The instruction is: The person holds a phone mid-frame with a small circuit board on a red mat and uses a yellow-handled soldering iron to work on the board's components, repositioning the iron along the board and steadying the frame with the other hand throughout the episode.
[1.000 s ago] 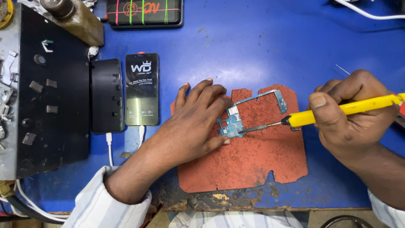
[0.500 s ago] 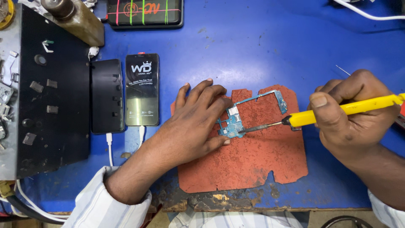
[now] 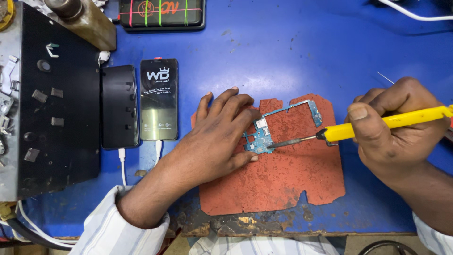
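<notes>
The small blue-green phone circuit board [image 3: 260, 138], with a thin L-shaped frame arm running right and far from it, lies flat on the rust-red, ragged-edged rubber work mat [image 3: 283, 184] near the middle of the blue table [image 3: 283, 56]. The left hand [image 3: 214, 139] lies palm down on the mat, fingers spread and flat, fingertips pressing the board's left edge (holding it down rather than gripping it). The right hand [image 3: 396, 127], at the right of the mat, is closed around the yellow-handled tool with a thin metal shaft [image 3: 339, 132]; the shaft's tip touches the board at its near right corner.

Left of the mat two phones lie side by side, each with a white cable at its near end: one black phone with a dark screen [image 3: 119, 107], and one phone covered by a dark film with white lettering and a crown mark [image 3: 159, 99]. At the far edge sits one dark tray with red, green and orange markings [image 3: 163, 13]. One black panel [image 3: 56, 108] with small metal pieces on it fills the left side. One white cable [image 3: 415, 14] crosses the far right corner
</notes>
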